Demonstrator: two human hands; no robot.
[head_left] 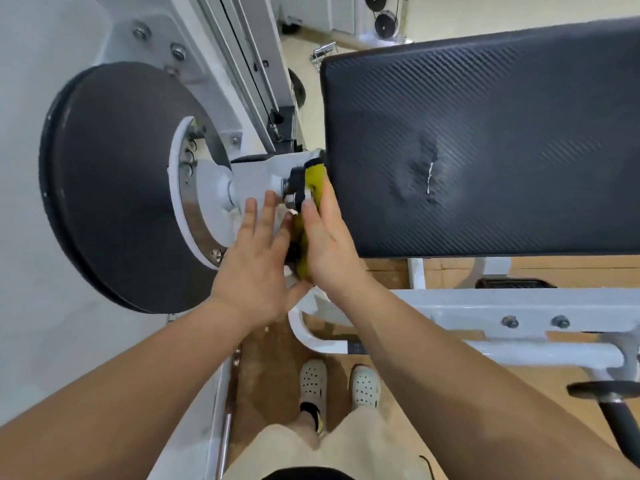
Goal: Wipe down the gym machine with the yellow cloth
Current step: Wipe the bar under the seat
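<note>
The yellow cloth is bunched against the white pivot arm of the gym machine, just left of the black padded seat. My right hand presses the cloth onto the arm's end near a bolt, its thumb lying over the cloth. To the left, my left hand lies flat with straight fingers on the white hub beside the large black disc. The lower part of the cloth is hidden between my two hands.
White frame bars with bolts run to the right below the seat. A black handle sticks out at the lower right. My feet in white clogs stand on the wooden floor. Another machine stands at the far back.
</note>
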